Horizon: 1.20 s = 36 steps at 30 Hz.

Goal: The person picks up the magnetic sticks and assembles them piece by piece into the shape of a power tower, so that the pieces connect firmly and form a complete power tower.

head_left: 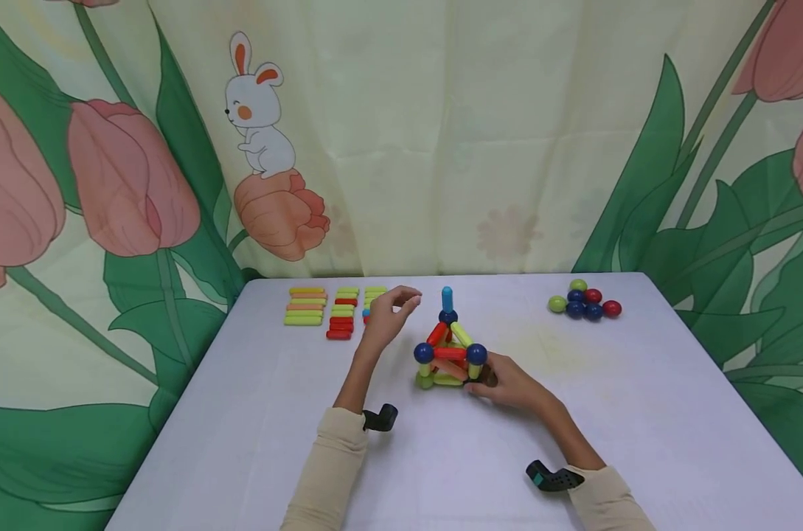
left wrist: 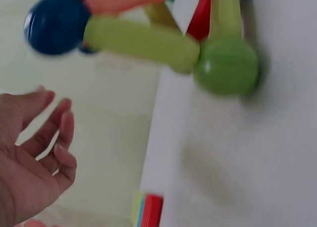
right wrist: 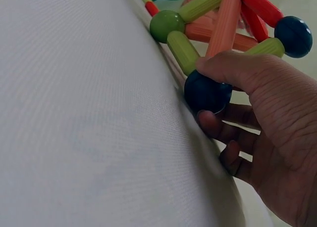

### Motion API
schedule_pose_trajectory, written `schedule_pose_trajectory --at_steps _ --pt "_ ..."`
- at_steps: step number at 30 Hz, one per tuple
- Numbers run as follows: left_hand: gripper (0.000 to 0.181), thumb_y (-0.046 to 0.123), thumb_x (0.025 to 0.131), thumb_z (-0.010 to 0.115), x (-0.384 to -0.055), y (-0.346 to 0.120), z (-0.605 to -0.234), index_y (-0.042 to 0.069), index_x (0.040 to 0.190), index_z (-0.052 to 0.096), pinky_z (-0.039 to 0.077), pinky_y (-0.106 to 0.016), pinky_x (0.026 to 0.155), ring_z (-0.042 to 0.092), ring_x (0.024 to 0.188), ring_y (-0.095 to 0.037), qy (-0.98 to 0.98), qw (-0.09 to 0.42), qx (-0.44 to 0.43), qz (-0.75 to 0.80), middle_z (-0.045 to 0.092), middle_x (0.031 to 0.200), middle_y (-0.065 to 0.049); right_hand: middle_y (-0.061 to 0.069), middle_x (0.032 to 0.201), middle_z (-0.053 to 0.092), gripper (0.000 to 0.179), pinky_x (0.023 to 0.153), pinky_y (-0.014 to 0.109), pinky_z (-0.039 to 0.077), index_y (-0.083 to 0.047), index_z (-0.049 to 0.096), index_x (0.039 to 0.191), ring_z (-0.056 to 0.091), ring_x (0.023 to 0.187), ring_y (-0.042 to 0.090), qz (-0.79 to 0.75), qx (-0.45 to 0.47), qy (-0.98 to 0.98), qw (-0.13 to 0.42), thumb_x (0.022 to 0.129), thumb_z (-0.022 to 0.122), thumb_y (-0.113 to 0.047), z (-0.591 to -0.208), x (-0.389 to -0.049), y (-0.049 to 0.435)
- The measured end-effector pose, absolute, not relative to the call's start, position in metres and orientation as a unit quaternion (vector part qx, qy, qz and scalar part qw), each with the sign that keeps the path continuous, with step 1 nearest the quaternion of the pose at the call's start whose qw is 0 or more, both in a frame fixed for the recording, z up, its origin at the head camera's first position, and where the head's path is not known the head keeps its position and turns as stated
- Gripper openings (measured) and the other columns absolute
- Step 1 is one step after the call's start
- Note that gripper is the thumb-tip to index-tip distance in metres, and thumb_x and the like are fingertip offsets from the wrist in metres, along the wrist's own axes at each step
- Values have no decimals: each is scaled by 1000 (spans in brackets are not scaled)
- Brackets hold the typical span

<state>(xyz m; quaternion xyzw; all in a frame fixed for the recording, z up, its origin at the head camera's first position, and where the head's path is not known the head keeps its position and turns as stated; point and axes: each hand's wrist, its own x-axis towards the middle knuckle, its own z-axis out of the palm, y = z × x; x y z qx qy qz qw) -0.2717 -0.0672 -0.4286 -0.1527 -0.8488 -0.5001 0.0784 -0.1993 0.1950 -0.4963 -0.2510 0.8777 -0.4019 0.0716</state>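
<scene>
A structure of coloured rods and balls [head_left: 450, 354] stands on the table, with a blue rod [head_left: 447, 299] upright on its top ball. My right hand [head_left: 510, 382] holds its lower right corner; in the right wrist view the thumb and fingers pinch a dark blue ball [right wrist: 208, 91] there. To the left of the structure, my left hand [head_left: 391, 313] is raised with its fingers loosely bent and nothing between them. In the left wrist view a green ball [left wrist: 226, 66] and a yellow-green rod [left wrist: 141, 42] of the structure lie beyond that hand.
Behind and left of my left hand lie rows of loose rods, among them yellow-green rods [head_left: 303, 321] and red rods [head_left: 341, 324]. Several loose balls [head_left: 575, 310] in blue, red and green sit at the back right. A printed curtain [head_left: 401, 147] hangs behind the table's far edge.
</scene>
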Motion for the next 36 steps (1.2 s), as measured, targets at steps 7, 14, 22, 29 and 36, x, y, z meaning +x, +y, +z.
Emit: schedule_pose_trajectory --at_steps 7,14,22,29,36 --pt "19 7 86 72 -268 -130 -446 8 106 73 54 -47 80 63 101 -33 -948 124 -68 -286 69 107 -14 -2 80 53 36 59 23 40 -9 56 112 49 73 11 -408 -257 874 64 86 74 -25 -497 -199 195" --pt "25 9 84 76 -257 -172 -471 10 109 72 49 -62 85 57 107 -37 -983 74 8 -170 62 113 -18 -3 82 53 37 60 23 40 -9 54 114 49 75 12 -400 -249 879 70 87 73 -26 -498 -197 197" --pt "28 16 82 79 -253 -180 -472 8 107 70 55 -41 83 57 98 -25 -978 7 5 -209 64 103 -11 -1 85 53 38 62 25 40 -9 54 116 49 79 15 -401 -241 880 79 88 72 -28 -495 -197 195" --pt "27 19 84 77 -248 -164 -460 10 109 71 54 -31 79 61 93 -20 -921 -19 -76 -381 69 100 -5 -2 83 51 38 61 24 40 -10 54 116 49 77 14 -401 -248 879 75 88 73 -26 -495 -197 194" --pt "34 28 85 76 -229 -134 -434 14 115 66 55 -31 88 63 104 -19 -823 -52 -129 -551 69 110 -3 -3 78 50 34 59 23 39 -13 55 110 49 74 14 -403 -245 878 80 87 74 -29 -494 -197 195"
